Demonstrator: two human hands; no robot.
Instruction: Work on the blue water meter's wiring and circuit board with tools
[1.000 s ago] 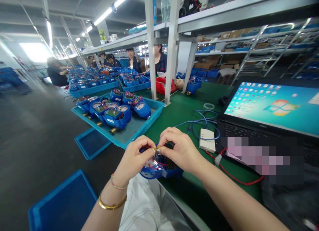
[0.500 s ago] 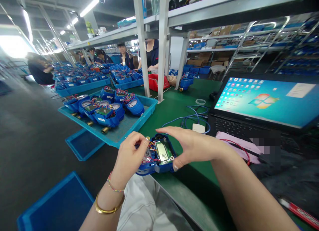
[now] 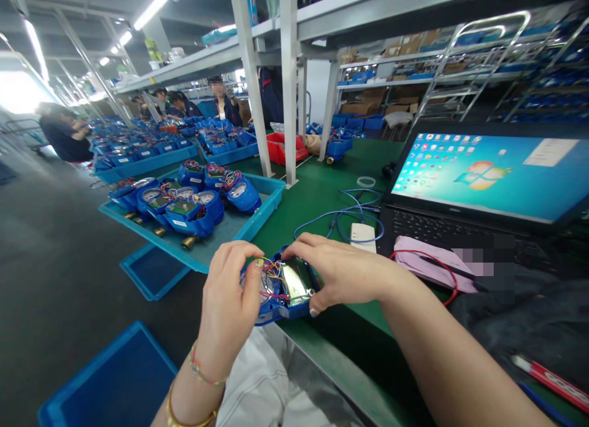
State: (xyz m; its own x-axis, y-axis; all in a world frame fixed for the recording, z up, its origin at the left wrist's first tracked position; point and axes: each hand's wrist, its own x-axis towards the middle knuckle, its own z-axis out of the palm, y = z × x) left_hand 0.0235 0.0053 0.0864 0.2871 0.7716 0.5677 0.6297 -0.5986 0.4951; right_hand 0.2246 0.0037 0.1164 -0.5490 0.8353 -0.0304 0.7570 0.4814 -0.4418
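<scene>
An opened blue water meter [image 3: 286, 310] sits at the near edge of the green table, in front of my lap. Its housing holds a round dial, red and yellow wires, and a green circuit board with a display [image 3: 296, 281]. My left hand [image 3: 232, 286] is curled around the meter's left end, thumb on top near the wires. From the right, my right hand [image 3: 338, 270] spans the display side, its fingers at the far edge and its thumb at the near right corner. Part of the dial lies hidden behind my left thumb.
A blue tray [image 3: 271, 209] of similar meters stands to the left. At the right are a laptop [image 3: 473, 175], a white box [image 3: 363, 235] with blue cable, and a pink cloth [image 3: 426, 261]. A metal shelf post [image 3: 289, 96] rises behind; other people sit farther back.
My right hand has closed in from the right onto the meter's display side. My left hand has shifted along the left end. Digits readable on the display before are now unclear.
</scene>
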